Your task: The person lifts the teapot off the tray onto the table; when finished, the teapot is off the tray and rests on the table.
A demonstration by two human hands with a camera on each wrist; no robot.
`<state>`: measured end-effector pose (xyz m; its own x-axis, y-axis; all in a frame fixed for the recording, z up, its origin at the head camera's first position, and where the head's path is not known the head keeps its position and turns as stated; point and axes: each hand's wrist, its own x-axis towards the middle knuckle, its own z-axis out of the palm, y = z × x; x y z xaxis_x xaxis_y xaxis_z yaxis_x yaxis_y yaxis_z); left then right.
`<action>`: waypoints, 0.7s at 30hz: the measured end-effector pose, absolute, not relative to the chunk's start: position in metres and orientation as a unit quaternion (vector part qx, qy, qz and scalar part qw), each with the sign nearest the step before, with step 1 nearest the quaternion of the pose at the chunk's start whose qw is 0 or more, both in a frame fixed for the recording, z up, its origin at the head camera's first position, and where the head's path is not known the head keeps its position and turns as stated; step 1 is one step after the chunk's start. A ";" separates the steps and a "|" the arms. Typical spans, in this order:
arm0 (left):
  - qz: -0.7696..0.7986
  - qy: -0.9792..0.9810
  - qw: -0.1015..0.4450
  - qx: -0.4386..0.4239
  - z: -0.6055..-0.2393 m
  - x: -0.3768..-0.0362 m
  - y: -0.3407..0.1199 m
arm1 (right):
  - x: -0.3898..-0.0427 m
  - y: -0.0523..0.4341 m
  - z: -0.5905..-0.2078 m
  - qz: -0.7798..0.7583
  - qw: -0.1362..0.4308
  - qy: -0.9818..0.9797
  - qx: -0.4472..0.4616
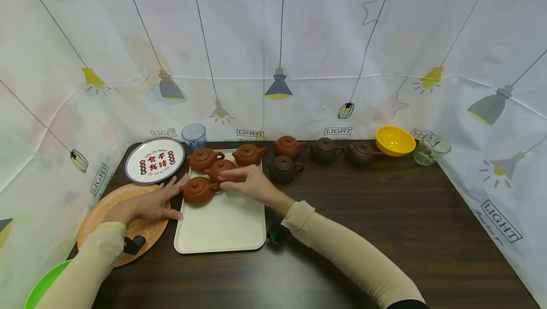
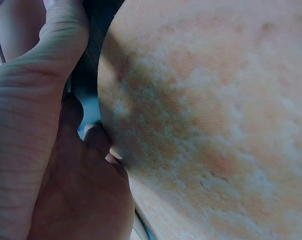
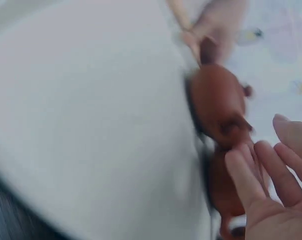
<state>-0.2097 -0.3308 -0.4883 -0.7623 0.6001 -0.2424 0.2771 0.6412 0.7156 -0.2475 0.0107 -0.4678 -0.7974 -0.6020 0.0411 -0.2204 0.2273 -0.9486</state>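
Several reddish-brown clay teapots stand on the upper part of a cream tray (image 1: 222, 233). My right hand (image 1: 252, 184) reaches in over the tray, its fingertips right at the middle teapot (image 1: 219, 170). In the right wrist view its fingers are fairly straight beside a teapot (image 3: 218, 100), not curled round it. The front-left teapot (image 1: 198, 191) sits near the tray's left edge. My left hand (image 1: 149, 204) lies spread at that edge, fingertips close to this teapot and thumb at the rim. Two more teapots, a back-left teapot (image 1: 202, 159) and a back-right teapot (image 1: 248, 155), stand behind.
Left of the tray are a round orange mat (image 1: 100, 209) and a white plate (image 1: 147, 157) with lettering. A blue glass (image 1: 194, 135) stands behind. Rightward come another reddish teapot (image 1: 288, 146), several dark teapots (image 1: 284, 170), a yellow bowl (image 1: 395, 142) and a glass jar (image 1: 429, 150).
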 end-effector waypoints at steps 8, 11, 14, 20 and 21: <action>0.291 0.898 0.250 0.215 -0.473 -0.208 -0.320 | -0.234 -0.020 -0.478 -0.426 0.050 0.852 -0.300; 0.292 0.898 0.249 0.216 -0.479 -0.209 -0.324 | -0.232 -0.023 -0.479 -0.434 0.033 0.855 -0.283; 0.312 0.889 0.240 0.234 -0.490 -0.210 -0.331 | -0.230 -0.025 -0.479 -0.434 0.031 0.858 -0.272; 0.332 0.878 0.238 0.250 -0.485 -0.209 -0.332 | -0.230 -0.027 -0.476 -0.424 0.028 0.868 -0.258; 0.329 0.879 0.239 0.248 -0.483 -0.208 -0.331 | -0.230 -0.027 -0.476 -0.422 0.027 0.868 -0.259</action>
